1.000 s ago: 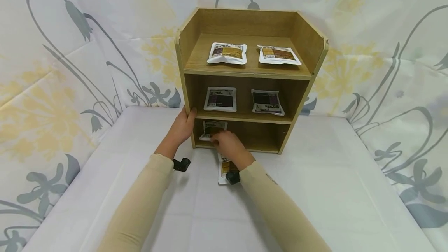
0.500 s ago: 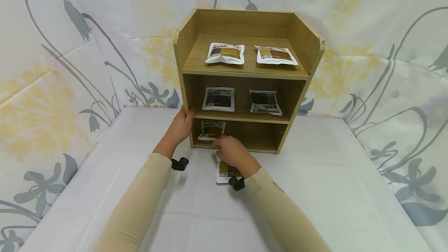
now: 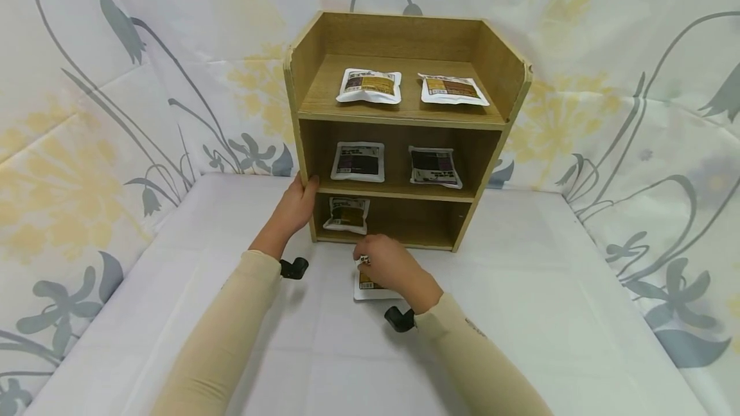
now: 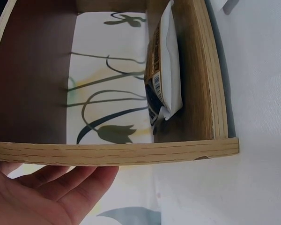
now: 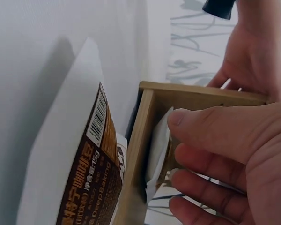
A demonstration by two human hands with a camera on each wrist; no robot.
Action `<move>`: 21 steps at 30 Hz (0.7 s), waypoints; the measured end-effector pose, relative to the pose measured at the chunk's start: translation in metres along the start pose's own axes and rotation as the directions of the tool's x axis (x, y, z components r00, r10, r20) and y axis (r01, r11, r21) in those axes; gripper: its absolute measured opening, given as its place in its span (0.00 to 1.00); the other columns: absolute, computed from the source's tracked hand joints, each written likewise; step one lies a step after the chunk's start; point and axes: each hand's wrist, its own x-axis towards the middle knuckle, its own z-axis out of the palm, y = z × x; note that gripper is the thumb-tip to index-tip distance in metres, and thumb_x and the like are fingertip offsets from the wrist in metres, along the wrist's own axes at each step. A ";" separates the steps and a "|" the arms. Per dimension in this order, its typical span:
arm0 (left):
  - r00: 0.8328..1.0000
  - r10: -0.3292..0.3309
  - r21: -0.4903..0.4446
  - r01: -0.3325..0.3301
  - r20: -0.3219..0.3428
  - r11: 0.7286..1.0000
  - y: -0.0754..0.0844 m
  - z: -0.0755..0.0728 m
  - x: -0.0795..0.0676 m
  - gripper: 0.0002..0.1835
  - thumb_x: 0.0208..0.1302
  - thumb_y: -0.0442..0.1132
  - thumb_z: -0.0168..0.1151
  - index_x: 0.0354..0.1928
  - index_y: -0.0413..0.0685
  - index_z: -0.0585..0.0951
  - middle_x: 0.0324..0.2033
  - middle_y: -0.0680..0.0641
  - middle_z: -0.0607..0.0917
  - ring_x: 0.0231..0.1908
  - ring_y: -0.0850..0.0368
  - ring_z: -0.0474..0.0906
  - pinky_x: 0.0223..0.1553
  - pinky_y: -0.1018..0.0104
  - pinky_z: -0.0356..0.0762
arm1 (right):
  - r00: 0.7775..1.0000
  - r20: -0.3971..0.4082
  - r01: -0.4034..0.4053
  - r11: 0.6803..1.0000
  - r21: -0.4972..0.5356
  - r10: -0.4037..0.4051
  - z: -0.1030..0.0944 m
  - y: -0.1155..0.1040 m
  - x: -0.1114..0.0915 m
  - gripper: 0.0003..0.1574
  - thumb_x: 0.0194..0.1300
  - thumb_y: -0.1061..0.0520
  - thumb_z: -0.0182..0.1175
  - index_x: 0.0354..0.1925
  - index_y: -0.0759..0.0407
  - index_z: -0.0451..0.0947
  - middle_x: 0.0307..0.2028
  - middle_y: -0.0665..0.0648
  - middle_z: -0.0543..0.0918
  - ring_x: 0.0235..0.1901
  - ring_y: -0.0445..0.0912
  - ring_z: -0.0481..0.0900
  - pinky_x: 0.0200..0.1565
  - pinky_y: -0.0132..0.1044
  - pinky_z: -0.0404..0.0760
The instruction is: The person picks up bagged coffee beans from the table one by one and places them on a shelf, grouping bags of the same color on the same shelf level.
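Note:
A white coffee packet (image 3: pixel 367 292) with a brown-gold label lies on the table in front of the shelf. My right hand (image 3: pixel 388 263) is over it, fingers loosely bent and nothing between thumb and fingers in the right wrist view; it partly hides the packet. "Deep Baking" is printed on the near packet (image 5: pixel 91 173). My left hand (image 3: pixel 293 205) rests against the outer left side of the wooden shelf (image 3: pixel 399 119), fingers (image 4: pixel 91 187) laid along the panel. Another packet (image 3: pixel 348 215) lies at the left of the bottom compartment.
On the top level are a left packet (image 3: pixel 370 86) and a right packet (image 3: pixel 453 90). The middle level bears a left packet (image 3: pixel 358 162) and a right packet (image 3: pixel 435 167). White cloth (image 3: pixel 509 313) covers the table; a floral cloth (image 3: pixel 624 114) hangs behind.
My right hand has drawn back from the bottom-left packet toward me, over the packet on the table. The left hand stays at the shelf's side. The view has shifted slightly.

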 end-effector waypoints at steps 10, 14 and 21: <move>1.000 -0.005 0.003 0.005 -0.007 1.000 -0.001 0.000 0.000 0.34 0.68 0.60 0.27 0.70 0.48 0.49 0.65 0.38 0.61 0.64 0.43 0.60 0.63 0.48 0.59 | 0.999 -0.024 0.037 0.999 -0.029 -0.037 0.005 0.002 -0.019 0.06 0.59 0.56 0.60 0.35 0.50 0.83 0.33 0.47 0.81 0.33 0.39 0.75 0.38 0.32 0.75; 1.000 -0.005 0.006 0.005 -0.009 1.000 -0.002 0.000 0.001 0.34 0.68 0.61 0.27 0.70 0.49 0.49 0.65 0.38 0.62 0.64 0.43 0.60 0.63 0.48 0.59 | 1.000 -0.003 0.026 0.998 -0.063 -0.026 0.008 0.004 -0.027 0.09 0.58 0.55 0.60 0.39 0.50 0.82 0.37 0.47 0.81 0.39 0.42 0.77 0.42 0.35 0.76; 1.000 -0.004 -0.002 0.004 -0.004 1.000 -0.004 0.001 0.002 0.34 0.68 0.61 0.27 0.70 0.49 0.49 0.65 0.38 0.62 0.64 0.43 0.60 0.63 0.48 0.59 | 0.999 0.031 0.023 0.994 -0.103 -0.020 0.013 0.007 -0.040 0.14 0.55 0.50 0.63 0.42 0.48 0.81 0.41 0.48 0.80 0.44 0.45 0.76 0.48 0.39 0.75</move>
